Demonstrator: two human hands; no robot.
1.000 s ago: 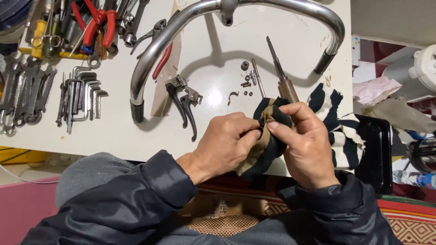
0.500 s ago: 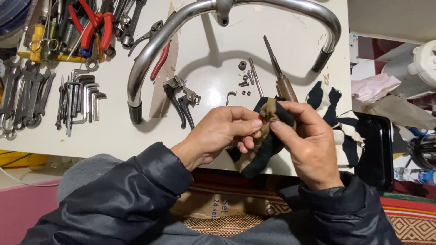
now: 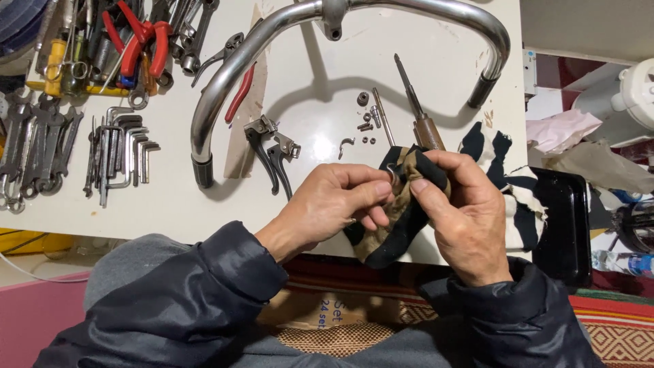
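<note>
Our left hand (image 3: 334,204) pinches small metal ring-shaped part (image 3: 394,174) against dirty black-and-tan rag (image 3: 395,218); right hand (image 3: 463,211) closed around rag, above white table (image 3: 170,204) edge. Risk: loose pinch, part drops off edge into lap. Versus second ago: hands sit lower; rag less bunched, hanging below hands.

Head view: looking steeply down from the person's own head, facing forward over the lap onto the white worktop (image 3: 170,204).
Nearness: sitting close, both forearms filling the lower frame.
Reach: taking in the worktop's near edge up to the chrome handlebar (image 3: 272,34).
</note>
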